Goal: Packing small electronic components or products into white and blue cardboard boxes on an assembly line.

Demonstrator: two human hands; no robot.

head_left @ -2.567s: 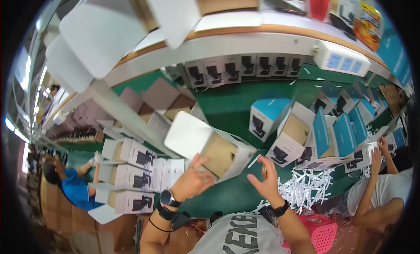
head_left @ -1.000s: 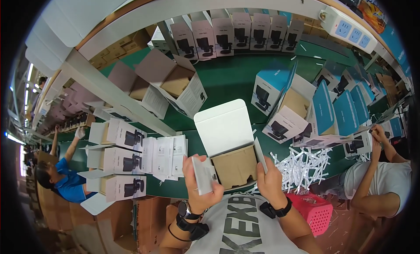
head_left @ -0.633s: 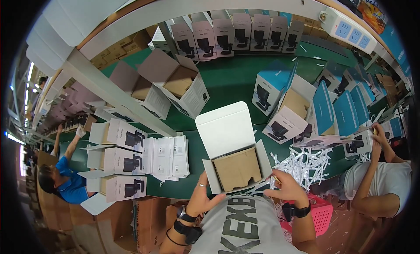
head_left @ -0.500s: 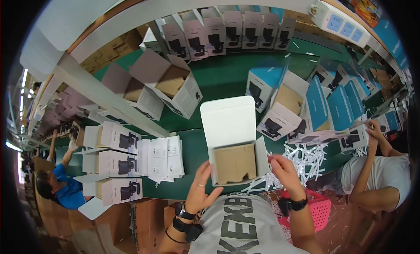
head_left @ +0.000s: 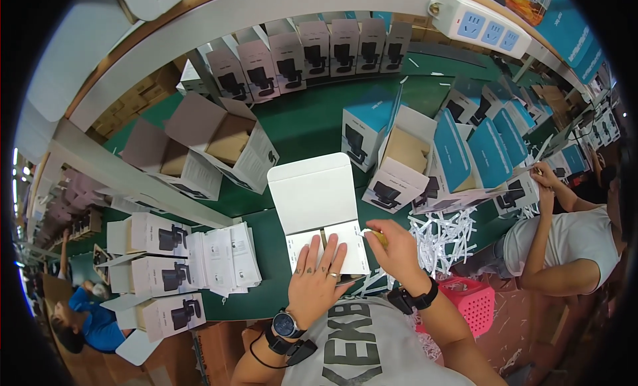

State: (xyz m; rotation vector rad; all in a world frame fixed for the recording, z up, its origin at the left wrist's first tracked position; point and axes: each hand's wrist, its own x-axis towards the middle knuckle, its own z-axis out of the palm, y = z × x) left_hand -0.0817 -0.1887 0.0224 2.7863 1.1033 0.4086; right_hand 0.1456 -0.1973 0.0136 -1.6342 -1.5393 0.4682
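Observation:
A white carton (head_left: 311, 192) stands in front of me on the green table. Its tall lid is raised at the far side, and its two side flaps are folded inward over the opening. My left hand (head_left: 318, 279) lies flat across these flaps with its fingers spread. Through a narrow gap between the flaps a strip of brown cardboard shows. At the carton's right edge, my right hand (head_left: 397, 252) is closed round a small yellow object (head_left: 377, 236), mostly hidden by the fingers, so its kind is unclear.
Left are flat white printed sheets (head_left: 224, 258) and several open cartons (head_left: 163, 273). Shredded paper (head_left: 445, 236) lies right, above a pink basket (head_left: 468, 303). Boxes (head_left: 312, 50) line the back; a power strip (head_left: 482, 27) hangs above. Co-workers (head_left: 565, 246) flank both sides.
The carton's side flaps have been folded in, covering the brown insert. My left hand has moved onto them. My right hand now holds the yellow object. The view has shifted.

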